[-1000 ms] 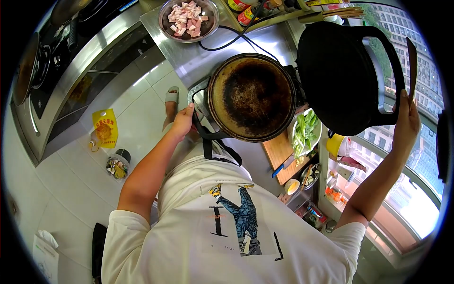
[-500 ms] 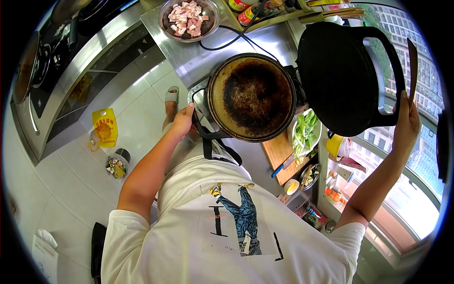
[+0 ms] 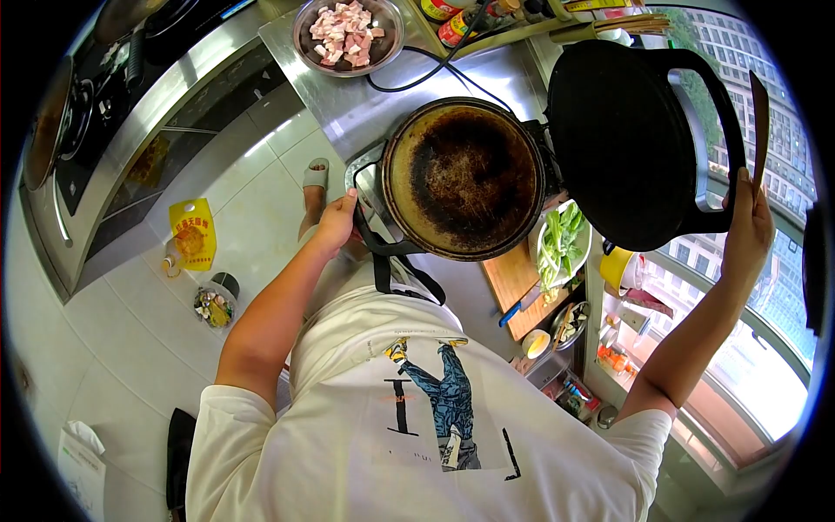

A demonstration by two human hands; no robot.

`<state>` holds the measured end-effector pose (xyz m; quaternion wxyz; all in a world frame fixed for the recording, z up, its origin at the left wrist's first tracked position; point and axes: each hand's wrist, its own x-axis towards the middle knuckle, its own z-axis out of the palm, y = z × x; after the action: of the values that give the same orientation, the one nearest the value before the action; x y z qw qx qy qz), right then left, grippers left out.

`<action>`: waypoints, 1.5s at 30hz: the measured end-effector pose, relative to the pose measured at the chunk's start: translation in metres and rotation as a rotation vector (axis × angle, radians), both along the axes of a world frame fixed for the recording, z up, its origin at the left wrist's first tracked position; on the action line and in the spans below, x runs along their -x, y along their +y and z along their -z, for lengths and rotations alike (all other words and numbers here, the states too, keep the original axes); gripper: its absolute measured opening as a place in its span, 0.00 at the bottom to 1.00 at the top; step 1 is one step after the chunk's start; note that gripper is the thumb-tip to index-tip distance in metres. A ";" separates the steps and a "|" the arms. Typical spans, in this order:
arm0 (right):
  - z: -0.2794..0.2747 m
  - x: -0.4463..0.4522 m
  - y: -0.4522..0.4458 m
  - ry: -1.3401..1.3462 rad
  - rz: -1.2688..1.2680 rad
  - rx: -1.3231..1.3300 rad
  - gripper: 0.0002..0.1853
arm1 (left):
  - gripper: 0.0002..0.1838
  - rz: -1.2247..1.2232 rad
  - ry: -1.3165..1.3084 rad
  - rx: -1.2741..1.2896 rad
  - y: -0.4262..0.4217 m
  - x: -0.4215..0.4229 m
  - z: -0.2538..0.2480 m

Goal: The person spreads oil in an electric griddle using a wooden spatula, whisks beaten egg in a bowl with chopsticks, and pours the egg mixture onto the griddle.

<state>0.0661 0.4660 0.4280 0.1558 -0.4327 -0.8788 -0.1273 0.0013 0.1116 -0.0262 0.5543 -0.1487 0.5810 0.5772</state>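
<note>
Practically nothing moved since the earlier frame; both hands, pan and lid hold the same places. Left hand (image 3: 335, 224) closed on the front handle (image 3: 365, 226) of the round pan (image 3: 465, 178), thumb on top, other fingers mostly hidden. Right hand (image 3: 750, 222) wrapped round the lower corner of the lid handle (image 3: 729, 113), also gripping a brown flat utensil (image 3: 759, 122) that sticks up past the fingers. Pan sits at the table (image 3: 335, 113) edge, right in front of the body, inside bare, dark burnt patch in the middle. Lid (image 3: 639, 143) swung open to the right of the pan, joined at its side, blocking part of the window (image 3: 787, 252).

Above the pan, to the left: metal bowl (image 3: 389, 54) of cut meat (image 3: 344, 35); black cord (image 3: 400, 90) between bowl and pan. Above the pan: sauce bottles (image 3: 454, 33). Below right of the pan: cutting board (image 3: 504, 274), upper end covered by the pan, with blue-handled knife (image 3: 511, 315) on it; leafy greens (image 3: 561, 244) in a white container just beside. Well left of the pan: yellow bag (image 3: 193, 235) on the floor.
</note>
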 end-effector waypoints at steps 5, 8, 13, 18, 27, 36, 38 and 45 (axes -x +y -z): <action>0.000 0.000 -0.003 0.005 -0.004 -0.004 0.28 | 0.29 0.005 0.004 -0.017 -0.001 0.000 -0.002; -0.001 0.000 -0.002 -0.014 -0.006 -0.006 0.28 | 0.29 0.007 0.008 -0.010 -0.001 -0.001 0.002; -0.002 0.000 -0.002 -0.022 -0.002 -0.003 0.28 | 0.29 0.002 0.018 0.000 0.000 -0.002 0.001; -0.001 0.001 -0.007 0.007 -0.006 -0.005 0.29 | 0.29 -0.005 0.019 -0.004 0.000 -0.003 0.001; -0.004 -0.002 -0.003 0.009 0.006 -0.012 0.29 | 0.30 0.018 0.006 -0.011 -0.002 -0.005 0.006; -0.005 -0.004 -0.008 0.045 -0.022 -0.021 0.26 | 0.27 -0.024 0.039 -0.010 0.001 -0.010 0.012; -0.006 -0.006 -0.007 0.027 -0.001 -0.011 0.29 | 0.27 -0.023 0.021 -0.003 0.001 -0.010 0.012; -0.008 -0.010 -0.007 0.039 -0.028 -0.027 0.28 | 0.27 -0.012 0.042 -0.002 0.000 -0.012 0.014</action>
<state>0.0758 0.4585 0.4357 0.1804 -0.4206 -0.8798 -0.1284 0.0130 0.1121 -0.0398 0.5385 -0.1395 0.5912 0.5840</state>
